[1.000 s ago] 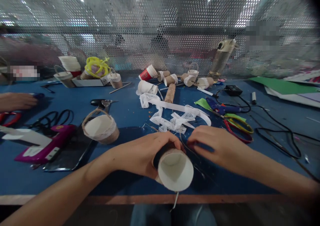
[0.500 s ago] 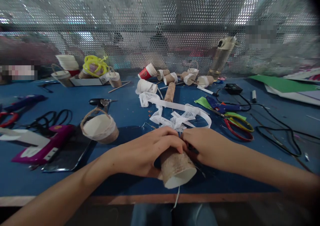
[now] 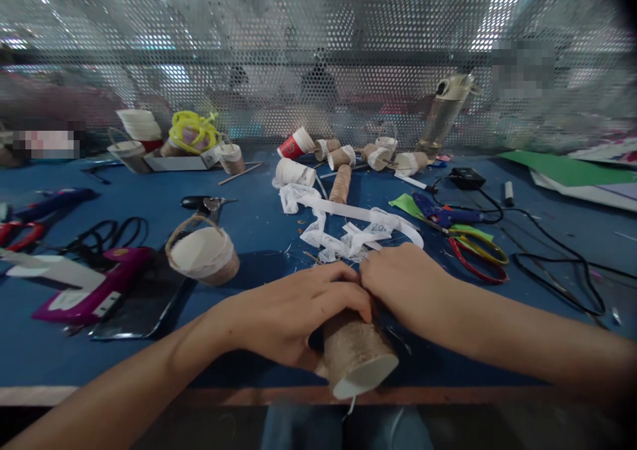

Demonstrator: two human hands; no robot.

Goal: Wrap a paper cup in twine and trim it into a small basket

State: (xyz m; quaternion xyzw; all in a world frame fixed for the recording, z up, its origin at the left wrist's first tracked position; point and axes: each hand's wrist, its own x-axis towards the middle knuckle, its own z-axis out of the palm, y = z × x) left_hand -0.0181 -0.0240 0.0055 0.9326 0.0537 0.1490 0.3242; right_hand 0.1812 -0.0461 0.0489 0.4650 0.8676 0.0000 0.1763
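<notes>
A paper cup (image 3: 359,354) wrapped in brown, bark-like material lies on its side near the table's front edge, its white opening tilted toward me. My left hand (image 3: 293,307) is closed around it from the left, fingers over the top. Close against its far right side is my right hand (image 3: 411,274), curled with the knuckles up. Its fingertips are hidden, and I cannot make out what they grip. Just beyond both hands lies a tangle of white lace ribbon (image 3: 326,204). To the left stands a small brown cup basket (image 3: 225,268) with a lace rim and twine handle.
Left: a purple glue gun (image 3: 117,281) on a dark flat panel (image 3: 149,314), and a black-handled tool (image 3: 199,202). Right: red and yellow scissors (image 3: 478,264), a blue glue gun (image 3: 442,212) and black cable (image 3: 555,291). More wrapped cups (image 3: 343,156) and a bottle (image 3: 442,115) line the mesh screen.
The cup and my left hand have shifted slightly toward me and to the right. My right hand has turned knuckles-up and moved slightly farther out; the dark thing at its fingers is now hidden.
</notes>
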